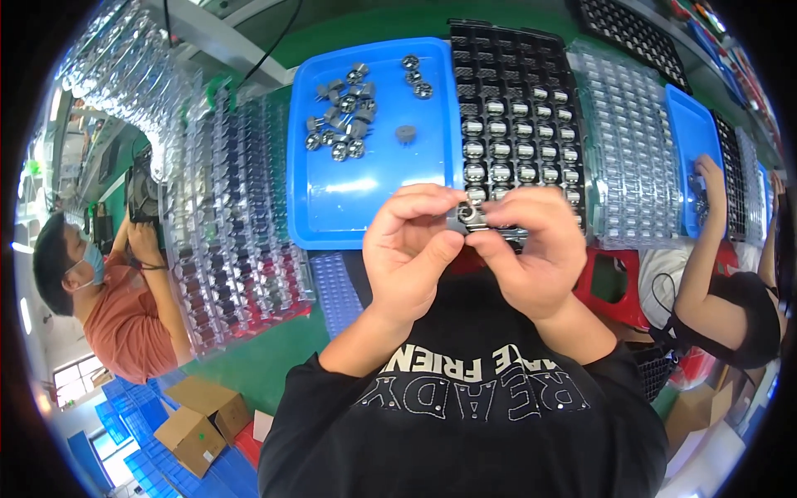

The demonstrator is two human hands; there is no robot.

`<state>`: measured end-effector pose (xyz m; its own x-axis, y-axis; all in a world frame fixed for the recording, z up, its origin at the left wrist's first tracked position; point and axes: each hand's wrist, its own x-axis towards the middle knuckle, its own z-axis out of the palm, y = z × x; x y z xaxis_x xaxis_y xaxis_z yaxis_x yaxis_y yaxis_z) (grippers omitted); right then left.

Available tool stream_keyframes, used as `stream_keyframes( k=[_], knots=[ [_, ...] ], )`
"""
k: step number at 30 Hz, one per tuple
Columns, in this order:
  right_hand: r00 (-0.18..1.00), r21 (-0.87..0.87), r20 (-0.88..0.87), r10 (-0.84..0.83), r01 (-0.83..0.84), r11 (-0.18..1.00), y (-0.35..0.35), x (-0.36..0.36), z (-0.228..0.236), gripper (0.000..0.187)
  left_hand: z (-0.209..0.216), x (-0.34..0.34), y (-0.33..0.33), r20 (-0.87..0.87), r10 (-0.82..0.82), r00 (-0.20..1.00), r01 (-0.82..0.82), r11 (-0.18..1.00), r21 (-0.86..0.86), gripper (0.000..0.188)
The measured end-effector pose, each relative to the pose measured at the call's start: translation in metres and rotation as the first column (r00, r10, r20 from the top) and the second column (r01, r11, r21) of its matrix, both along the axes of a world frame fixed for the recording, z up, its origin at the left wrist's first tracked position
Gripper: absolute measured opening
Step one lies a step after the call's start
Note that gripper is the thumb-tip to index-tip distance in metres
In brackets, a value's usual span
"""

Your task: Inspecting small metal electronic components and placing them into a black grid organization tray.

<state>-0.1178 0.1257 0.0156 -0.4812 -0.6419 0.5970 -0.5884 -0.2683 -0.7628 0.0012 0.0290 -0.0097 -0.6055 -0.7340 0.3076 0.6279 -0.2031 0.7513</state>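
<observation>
Between the fingertips of my left hand (pixel 411 253) and my right hand (pixel 535 249) is a small round metal part (pixel 471 215). Both hands pinch it; its far side is partly covered by fingers. It hangs over the near right corner of a blue tray (pixel 365 203). Inside that tray lie a loose pile of grey-and-metal round parts (pixel 342 112), a short row of metal parts (pixel 417 76) and a single grey part (pixel 405 133). To the right, a black compartment tray (pixel 490 66) holds rows of silver cylindrical parts (pixel 525 152), with several far pockets unfilled.
Stacked clear plastic trays (pixel 224 183) stand on the left and more clear trays (pixel 627 149) on the right. Another person (pixel 133 307) works at far left; a co-worker's arm (pixel 711 216) reaches into a second blue tray (pixel 682 124). Cardboard boxes (pixel 199 423) sit lower left.
</observation>
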Motion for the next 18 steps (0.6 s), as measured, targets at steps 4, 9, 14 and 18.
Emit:
stream_keyframes(
  k=[4, 9, 14, 18],
  knots=[
    [0.959, 0.211, 0.275, 0.075, -0.136, 0.968, -0.004, -0.011, 0.004, 0.013, -0.007, 0.0, -0.005, 0.156, 0.096, 0.983, -0.071, 0.985, -0.157, 0.031],
    [0.917, 0.349, -0.337, -0.213, 0.333, 0.876, -0.046, -0.107, -0.017, 0.006, -0.001, 0.016, -0.034, 0.66, 0.519, 0.544, 0.092, 0.745, -0.661, 0.042],
    [0.801, 0.548, -0.595, -0.063, 0.462, 0.698, -0.069, -0.161, -0.043, 0.009, -0.015, 0.011, -0.032, 0.799, 0.527, 0.29, 0.446, 0.664, -0.6, 0.033],
    [0.758, 0.592, -0.652, 0.033, 0.481, 0.646, -0.076, -0.166, -0.041, 0.012, -0.024, 0.0, -0.03, 0.783, 0.499, 0.372, 0.441, 0.647, -0.622, 0.024]
  ],
)
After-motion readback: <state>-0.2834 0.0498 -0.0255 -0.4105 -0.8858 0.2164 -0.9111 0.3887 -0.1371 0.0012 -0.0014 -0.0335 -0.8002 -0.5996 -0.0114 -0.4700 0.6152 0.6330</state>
